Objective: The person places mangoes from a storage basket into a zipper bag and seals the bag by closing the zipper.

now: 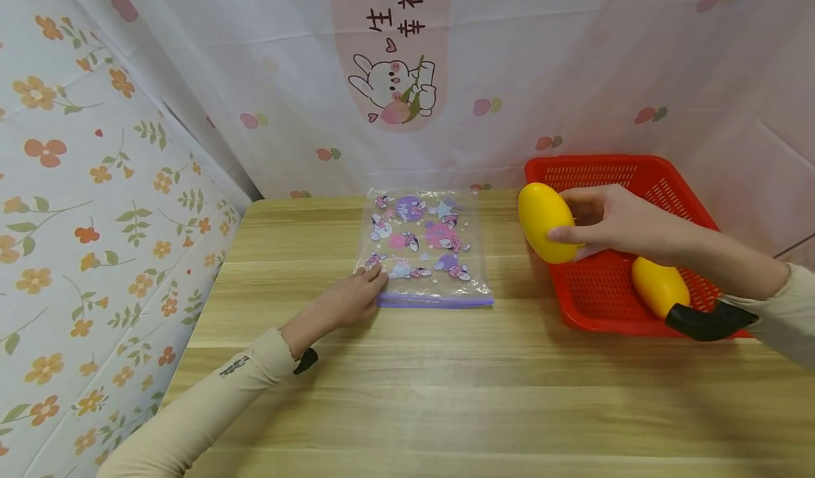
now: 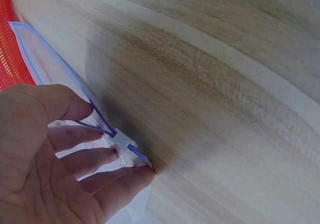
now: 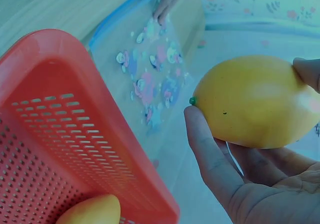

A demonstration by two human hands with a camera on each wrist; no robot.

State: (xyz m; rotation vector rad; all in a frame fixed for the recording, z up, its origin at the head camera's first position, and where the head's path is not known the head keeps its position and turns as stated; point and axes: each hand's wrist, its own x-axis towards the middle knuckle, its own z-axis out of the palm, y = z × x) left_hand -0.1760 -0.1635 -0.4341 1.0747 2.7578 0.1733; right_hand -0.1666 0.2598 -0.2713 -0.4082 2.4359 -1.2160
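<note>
A yellow toy mango (image 1: 546,222) with a small green stem nub is gripped by my right hand (image 1: 614,220), above the left rim of the red plastic basket (image 1: 573,315). The right wrist view shows the thumb on one side and the fingers round the other. Another yellow mango (image 1: 659,287) lies in the basket, partly covered by the right forearm. A clear printed zip bag (image 1: 423,248) lies flat, its purple zip edge towards me. My left hand (image 1: 356,295) rests at its near left corner, fingers touching the bag beside the white slider (image 2: 121,140).
The wooden table (image 1: 446,393) stands against a white printed cloth (image 1: 286,75) at the back. A floral cloth (image 1: 83,252) hangs along the left side. The basket is at the back right, close to the rear cloth.
</note>
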